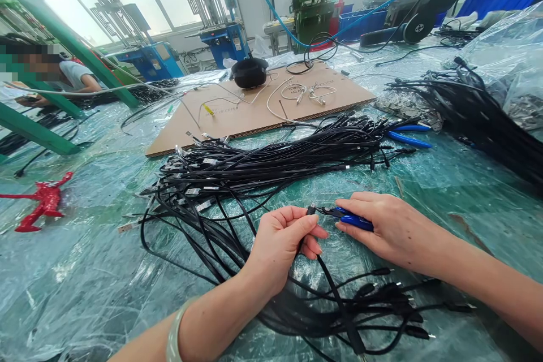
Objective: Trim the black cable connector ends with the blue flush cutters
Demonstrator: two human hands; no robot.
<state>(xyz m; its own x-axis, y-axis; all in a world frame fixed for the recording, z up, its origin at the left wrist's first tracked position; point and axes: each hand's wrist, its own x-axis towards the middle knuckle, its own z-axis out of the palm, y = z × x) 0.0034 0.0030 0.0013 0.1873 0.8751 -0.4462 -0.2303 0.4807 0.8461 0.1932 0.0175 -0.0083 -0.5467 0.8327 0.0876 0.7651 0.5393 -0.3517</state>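
Observation:
Between thumb and fingers, my left hand [282,240] pinches the end of a black cable [311,211], its small metal connector pointing up and to the right. My right hand [388,226] is wrapped round the blue handles of small cutters [356,219], whose dark jaws are at the connector. Whether the jaws touch it is too small to tell. A loose bundle of black cables [314,317] runs under my left wrist, with connector ends spread below my right hand. Behind my hands lies a larger bundle of black cables [271,158] with metal plugs at its left end.
Cardboard [254,107] holds a black bowl [249,72] and white cables. Blue-handled pliers [409,138] lie right of the large bundle. More black cables [479,107] lie at right, a red object [44,202] at left. People and green machines [314,0] are behind plastic-covered table [97,271].

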